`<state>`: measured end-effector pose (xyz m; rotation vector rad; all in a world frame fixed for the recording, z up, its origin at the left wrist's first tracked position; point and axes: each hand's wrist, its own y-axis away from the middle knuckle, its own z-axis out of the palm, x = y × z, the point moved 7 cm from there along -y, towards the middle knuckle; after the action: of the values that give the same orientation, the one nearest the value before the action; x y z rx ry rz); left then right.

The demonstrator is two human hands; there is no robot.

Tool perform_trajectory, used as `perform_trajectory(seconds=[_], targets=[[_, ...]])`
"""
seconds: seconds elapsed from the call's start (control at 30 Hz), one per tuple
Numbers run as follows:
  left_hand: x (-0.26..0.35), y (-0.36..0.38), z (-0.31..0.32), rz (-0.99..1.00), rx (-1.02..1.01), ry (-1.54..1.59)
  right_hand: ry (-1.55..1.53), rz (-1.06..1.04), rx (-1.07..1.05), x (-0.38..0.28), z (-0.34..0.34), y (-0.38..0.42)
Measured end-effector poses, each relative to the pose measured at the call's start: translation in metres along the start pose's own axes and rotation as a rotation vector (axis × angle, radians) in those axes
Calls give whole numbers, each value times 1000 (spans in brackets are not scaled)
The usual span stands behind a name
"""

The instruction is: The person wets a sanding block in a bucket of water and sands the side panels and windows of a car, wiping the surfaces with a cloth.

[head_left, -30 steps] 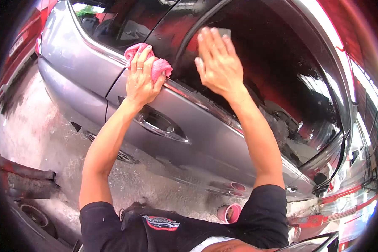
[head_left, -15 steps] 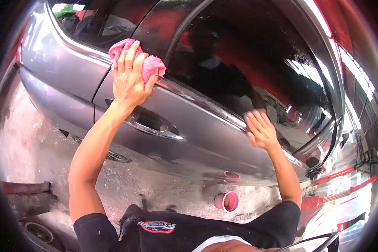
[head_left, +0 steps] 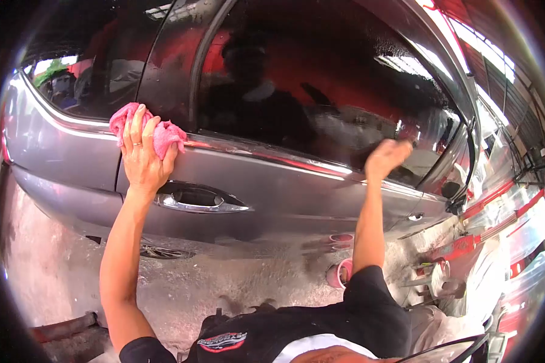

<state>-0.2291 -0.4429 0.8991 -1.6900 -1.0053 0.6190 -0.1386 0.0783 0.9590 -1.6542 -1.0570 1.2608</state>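
My left hand (head_left: 145, 160) presses a crumpled pink cloth (head_left: 171, 138) against the trim below the car's side windows, with its fingers over the cloth. Under that hand is the chrome door handle (head_left: 201, 198) of a grey car door (head_left: 284, 206). My right hand (head_left: 389, 158) is at the lower edge of the dark front window (head_left: 339, 109), to the right. Its fingers are blurred and bent away, so I cannot make out whether they hold anything. The glass shows reflections and scattered droplets.
A pink bucket (head_left: 339, 273) stands on the wet concrete floor (head_left: 260, 275) below my right arm. Red metal equipment (head_left: 460, 247) is at the right. A dark object (head_left: 72, 336) lies at lower left.
My view has shifted, so the car sits further left and lower. My right hand has moved up from the chrome trim to the window glass. The left hand stays on the cloth.
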Motion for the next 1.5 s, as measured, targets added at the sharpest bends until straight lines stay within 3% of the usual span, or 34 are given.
perform_trajectory(seconds=[0.1,0.13,0.2,0.27,0.3,0.4,0.47,0.53,0.6,0.67,0.7,0.73,0.8,0.83,0.87,0.93,0.97,1.07,1.1,1.13,1.2,1.27,1.3,1.33,1.37,1.5], targets=[[0,1,1,-7,-17,-1,6,-30,185,-9,-1,5],[0,-1,1,-6,-10,-3,69,-88,-47,-77,1,19],[-1,2,1,-18,-35,13,-156,-521,-370,-180,13,59],[1,1,-1,-13,-28,24,-138,-973,-620,-228,41,85],[0,1,0,-15,-32,33,-79,-994,-705,-229,45,64],[2,-3,-6,-19,-26,29,-146,-499,-158,-202,35,-38],[1,-1,-6,-25,-19,33,-117,-588,-131,-235,34,-18],[2,0,-9,-41,-5,16,-169,-1087,-585,-288,37,53],[0,-1,-9,-31,4,46,-106,-1186,-474,-299,46,32],[1,1,-10,-36,34,44,-5,-836,-107,-309,49,-44],[2,1,-10,-55,17,52,-49,-777,-69,-317,50,-49],[1,-2,-11,-63,1,52,-86,-871,-232,-334,42,-33],[0,-4,-15,-16,53,52,-292,-1366,-414,-344,46,47],[0,-3,-14,-22,48,60,-232,-1318,-446,-353,43,34],[1,-2,-13,-31,43,72,-44,-1127,-324,-362,39,-5],[0,-2,-13,-46,56,62,-94,-820,-38,-351,48,-67],[1,-2,-13,-55,46,52,-58,-842,-49,-352,51,-64],[0,-4,-13,-39,28,40,-244,-1188,-272,-361,44,5],[2,-3,-12,-48,24,45,-204,-1118,-270,-363,44,-14],[4,-1,-12,-27,15,54,-138,-973,-48,-360,42,-44],[2,-2,-11,-67,-2,37,-104,-784,56,-350,56,-74],[3,-3,-12,-35,14,5,-252,-1035,-201,-364,33,-38],[0,-4,-12,-26,12,-1,-275,-1084,-194,-358,37,-25],[2,0,-11,-27,1,7,-286,-1137,-206,-345,42,-15],[3,1,-10,-62,-2,2,-228,-1054,-171,-333,39,-31],[0,5,-2,-38,-21,14,27,-557,71,-183,31,-121]])
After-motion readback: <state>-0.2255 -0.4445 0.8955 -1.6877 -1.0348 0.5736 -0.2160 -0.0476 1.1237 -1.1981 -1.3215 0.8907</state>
